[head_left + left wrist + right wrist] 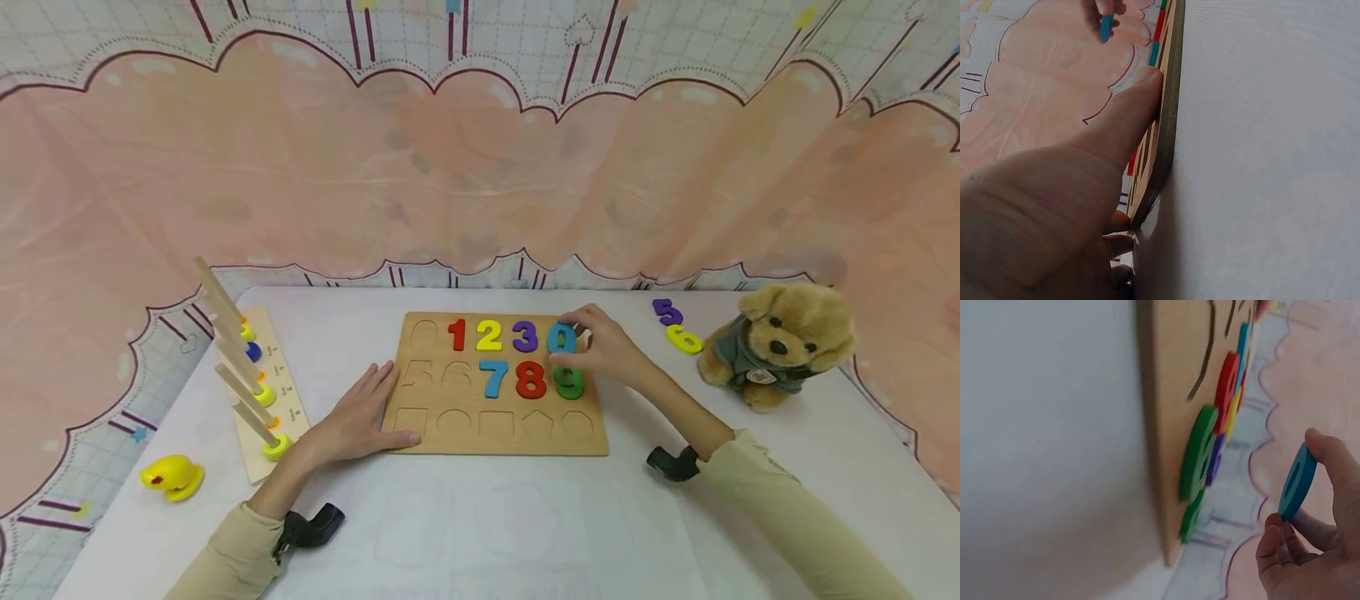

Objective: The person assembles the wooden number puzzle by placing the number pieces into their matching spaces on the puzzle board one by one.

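A wooden number board (pixel 465 396) lies on the white table. My left hand (pixel 358 423) rests at its left side, fingers spread along the edge and thumb over the front left corner. Between thumb and fingers, my right hand (pixel 607 348) pinches a blue number 0 (pixel 1305 487), held clear above the board in the right wrist view. From the head it overlaps the slot after the purple 3 (pixel 526 337), with some green showing through its hole. Red 1 (pixel 457 335) and yellow 2 (pixel 489 336) share that row. Below stand blue 7 (pixel 493 379), red 8 (pixel 530 380) and green 9 (pixel 569 384).
Purple 5 (pixel 667 312) and yellow 6 (pixel 684 340) lie right of the board, beside a plush dog (pixel 776 346). At left are a peg stand (pixel 288 379) with upright rods and coloured rings, and a yellow toy duck (pixel 173 477). A patterned curtain (pixel 480 183) hangs behind the table.
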The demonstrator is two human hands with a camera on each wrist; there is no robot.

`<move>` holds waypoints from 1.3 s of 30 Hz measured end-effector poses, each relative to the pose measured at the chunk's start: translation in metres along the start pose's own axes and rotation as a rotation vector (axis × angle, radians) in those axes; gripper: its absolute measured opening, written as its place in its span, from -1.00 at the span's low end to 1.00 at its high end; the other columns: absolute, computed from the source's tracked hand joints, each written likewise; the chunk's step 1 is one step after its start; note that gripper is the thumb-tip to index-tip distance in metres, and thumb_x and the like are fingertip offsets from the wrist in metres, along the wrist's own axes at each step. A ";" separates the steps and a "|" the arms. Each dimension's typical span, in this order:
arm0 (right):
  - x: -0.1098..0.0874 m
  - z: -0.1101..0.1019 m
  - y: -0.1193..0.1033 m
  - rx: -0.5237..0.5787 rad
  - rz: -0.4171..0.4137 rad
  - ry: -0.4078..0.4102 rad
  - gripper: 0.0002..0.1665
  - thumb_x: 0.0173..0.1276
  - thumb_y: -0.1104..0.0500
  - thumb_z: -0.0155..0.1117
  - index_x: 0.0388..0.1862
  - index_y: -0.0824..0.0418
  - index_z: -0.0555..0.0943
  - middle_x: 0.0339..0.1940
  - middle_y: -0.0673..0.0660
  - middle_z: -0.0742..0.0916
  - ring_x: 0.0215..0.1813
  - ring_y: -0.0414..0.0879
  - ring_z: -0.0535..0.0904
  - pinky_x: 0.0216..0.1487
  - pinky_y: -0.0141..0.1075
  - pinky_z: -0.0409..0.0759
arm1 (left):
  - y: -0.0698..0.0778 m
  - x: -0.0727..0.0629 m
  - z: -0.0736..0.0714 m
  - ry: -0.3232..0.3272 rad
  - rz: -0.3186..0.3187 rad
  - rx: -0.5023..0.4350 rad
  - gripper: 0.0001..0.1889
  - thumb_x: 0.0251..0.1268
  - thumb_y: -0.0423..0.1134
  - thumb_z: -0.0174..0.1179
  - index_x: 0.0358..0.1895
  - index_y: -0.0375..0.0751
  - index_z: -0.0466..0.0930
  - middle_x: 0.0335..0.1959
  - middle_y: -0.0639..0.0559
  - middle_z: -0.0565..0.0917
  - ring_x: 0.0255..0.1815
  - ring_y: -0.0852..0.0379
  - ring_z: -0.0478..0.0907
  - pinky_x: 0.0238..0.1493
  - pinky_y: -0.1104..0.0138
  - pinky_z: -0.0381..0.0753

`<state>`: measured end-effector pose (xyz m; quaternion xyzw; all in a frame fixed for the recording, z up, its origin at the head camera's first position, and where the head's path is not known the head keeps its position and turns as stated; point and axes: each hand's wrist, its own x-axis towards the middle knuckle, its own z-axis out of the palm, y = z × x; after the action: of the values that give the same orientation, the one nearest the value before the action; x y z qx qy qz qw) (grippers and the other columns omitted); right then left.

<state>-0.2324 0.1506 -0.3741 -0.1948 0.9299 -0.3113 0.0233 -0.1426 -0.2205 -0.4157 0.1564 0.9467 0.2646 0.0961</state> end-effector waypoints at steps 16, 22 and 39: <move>0.080 0.071 -0.092 -0.068 -0.220 -0.259 -0.24 0.19 -0.09 0.42 0.26 0.30 0.48 0.16 0.22 0.56 0.13 0.03 0.48 0.18 -0.16 0.54 | -0.003 0.002 0.003 -0.010 0.012 0.004 0.14 0.09 0.25 0.30 0.52 -0.42 -0.10 0.57 -0.34 -0.06 0.59 -0.35 -0.22 0.51 -0.22 -0.10; 0.103 0.094 -0.110 -0.120 -0.202 -0.322 -0.22 0.19 -0.12 0.39 0.28 0.28 0.47 0.18 0.20 0.56 0.11 -0.02 0.48 0.16 -0.22 0.55 | -0.001 0.004 0.006 -0.009 0.023 0.002 0.14 0.09 0.24 0.30 0.52 -0.42 -0.09 0.57 -0.34 -0.05 0.59 -0.35 -0.21 0.52 -0.22 -0.09; 0.130 0.108 -0.118 -0.209 -0.161 -0.307 -0.21 0.21 -0.14 0.39 0.30 0.26 0.46 0.22 0.25 0.55 0.20 0.09 0.48 0.24 -0.13 0.49 | -0.001 -0.002 -0.002 0.006 0.024 0.018 0.14 0.09 0.24 0.31 0.51 -0.44 -0.08 0.56 -0.37 -0.02 0.58 -0.37 -0.19 0.51 -0.22 -0.06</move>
<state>-0.2931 -0.0463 -0.3814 -0.3150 0.9241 -0.1805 0.1195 -0.1413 -0.2229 -0.4146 0.1680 0.9473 0.2578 0.0887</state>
